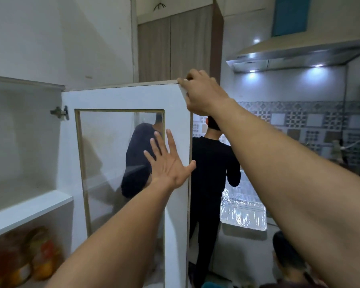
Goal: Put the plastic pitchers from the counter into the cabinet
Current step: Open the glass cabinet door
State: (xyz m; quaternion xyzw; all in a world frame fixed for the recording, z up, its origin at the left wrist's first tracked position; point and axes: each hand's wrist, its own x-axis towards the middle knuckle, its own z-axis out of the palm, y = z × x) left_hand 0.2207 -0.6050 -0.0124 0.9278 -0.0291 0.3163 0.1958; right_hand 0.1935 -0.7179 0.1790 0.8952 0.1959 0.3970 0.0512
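Observation:
The white cabinet door (pixel 121 98) with a glass pane stands swung open in front of me. My right hand (pixel 202 92) grips the door's top right corner. My left hand (pixel 168 163) lies flat, fingers spread, against the glass and the door's right frame. To the left, the open cabinet (pixel 19 132) shows a bare upper compartment above a white shelf (pixel 29 213). Blurred orange and yellow packages (pixel 40 256) sit below that shelf. No plastic pitcher is in view.
A person in black (pixel 212 173) stands just behind the door, back turned. Another person's head (pixel 287 252) shows at the lower right. A foil-covered counter (pixel 243 217) lies beyond, with a lit range hood (pixel 299 57) above and patterned wall tiles.

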